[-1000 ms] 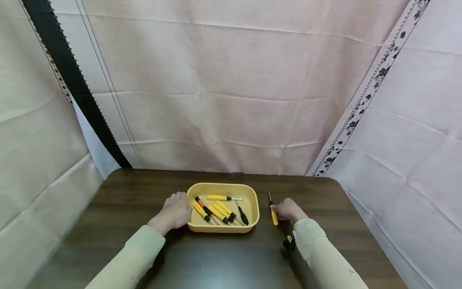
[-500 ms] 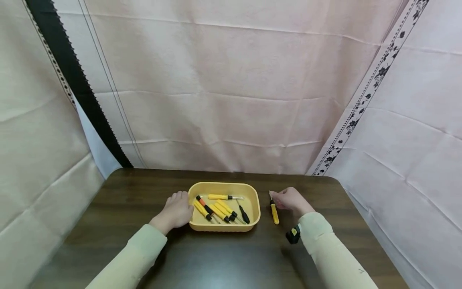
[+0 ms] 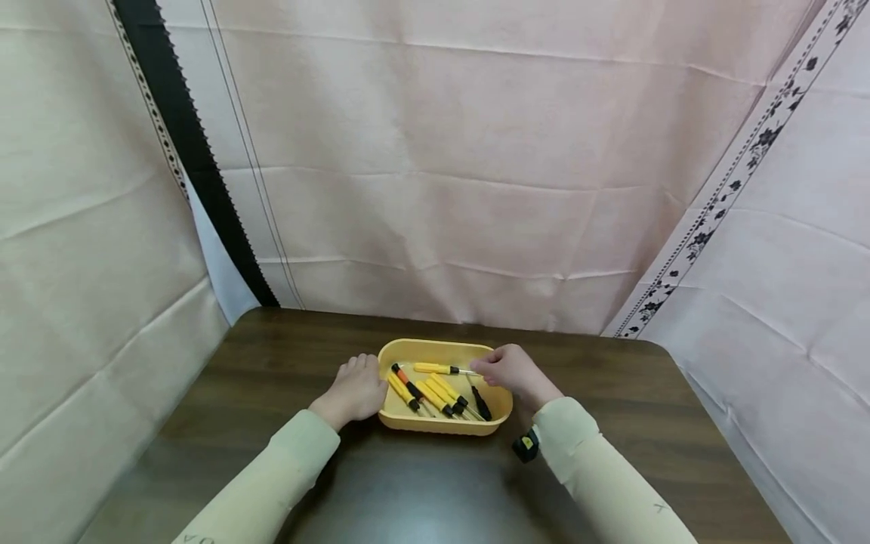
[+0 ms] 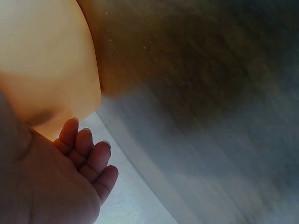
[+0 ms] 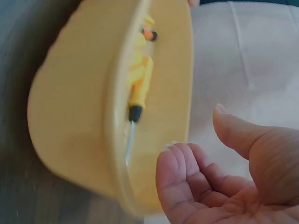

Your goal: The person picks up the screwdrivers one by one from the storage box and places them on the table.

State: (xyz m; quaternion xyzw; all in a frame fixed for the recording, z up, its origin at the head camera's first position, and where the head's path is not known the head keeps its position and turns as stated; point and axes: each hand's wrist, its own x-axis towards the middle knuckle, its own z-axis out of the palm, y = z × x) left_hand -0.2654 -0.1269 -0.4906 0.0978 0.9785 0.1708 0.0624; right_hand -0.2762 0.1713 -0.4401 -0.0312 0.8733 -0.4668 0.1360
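A yellow plastic tray (image 3: 445, 427) stands on the table holding several small screwdrivers. Most have yellow handles (image 3: 435, 368) with black collars; one is orange and black (image 3: 401, 375), another has a black handle (image 3: 480, 404). My left hand (image 3: 355, 389) holds the tray's left rim; in the left wrist view its curled fingers (image 4: 86, 147) lie by the outer wall and the thumb is hidden. Above the tray's right end is my right hand (image 3: 510, 372). The right wrist view shows its bent fingers (image 5: 180, 172) and thumb apart, nothing between them. The screwdriver formerly beside the tray is not visible.
The dark wooden table (image 3: 421, 483) extends around the tray. Pale cloth (image 3: 435, 189) hangs behind it and on both sides. A small black device (image 3: 526, 446) sits at my right wrist.
My right hand let go of the yellow screwdriver on the table, right of the tray, and moved left over the tray's right end. My left hand stays at the rim; the head view turned slightly left.
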